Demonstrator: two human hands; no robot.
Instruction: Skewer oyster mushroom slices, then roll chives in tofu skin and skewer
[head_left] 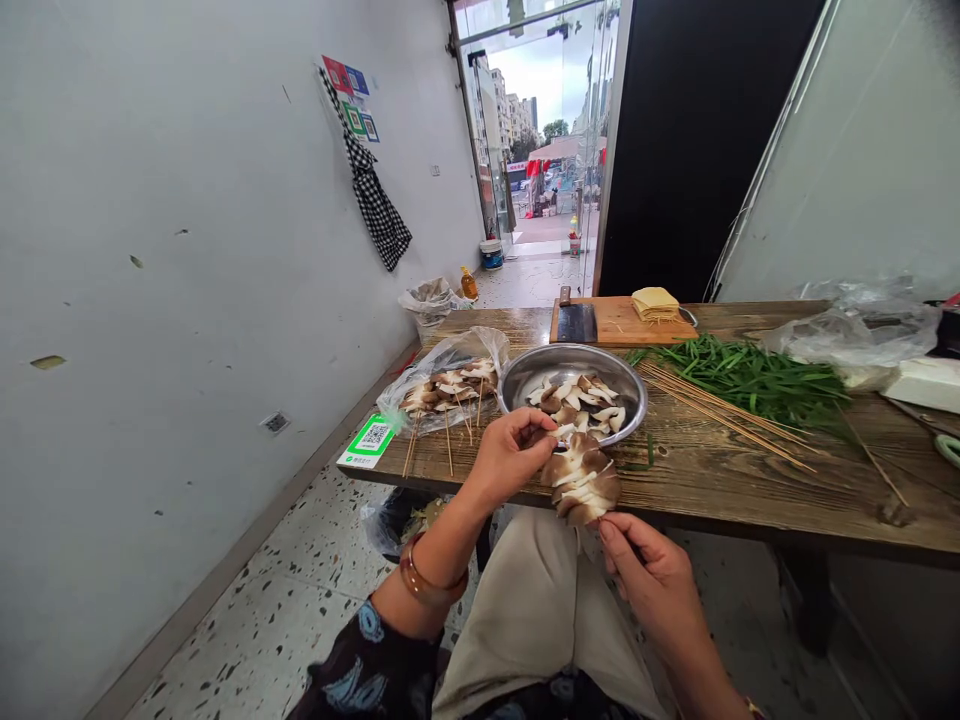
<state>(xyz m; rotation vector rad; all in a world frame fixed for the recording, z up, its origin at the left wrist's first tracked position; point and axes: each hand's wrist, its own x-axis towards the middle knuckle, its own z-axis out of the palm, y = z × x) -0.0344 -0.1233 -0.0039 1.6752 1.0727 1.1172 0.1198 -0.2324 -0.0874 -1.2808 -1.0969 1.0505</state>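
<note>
A skewer of oyster mushrooms (581, 485), brown-capped and pale-stemmed pieces packed close together, hangs over the table's front edge above my lap. My right hand (651, 572) pinches its lower end; the stick itself is mostly hidden there. At the upper end, the thumb and fingers of my left hand (516, 452) are closed on a pale mushroom piece. Just behind, a steel bowl (639, 412) holds loose torn mushroom pieces (574, 398). To the left, finished mushroom skewers (454, 385) lie in a clear plastic bag (487, 345), their sticks pointing toward me.
Bare bamboo skewers (724, 415) lie right of the bowl beside green chives (750, 375). At the back, a cutting board (622, 325) bears a cleaver (577, 322) and stacked tofu sheets (655, 303). Crumpled plastic bags (862, 330) and scissors (946, 448) are at the right.
</note>
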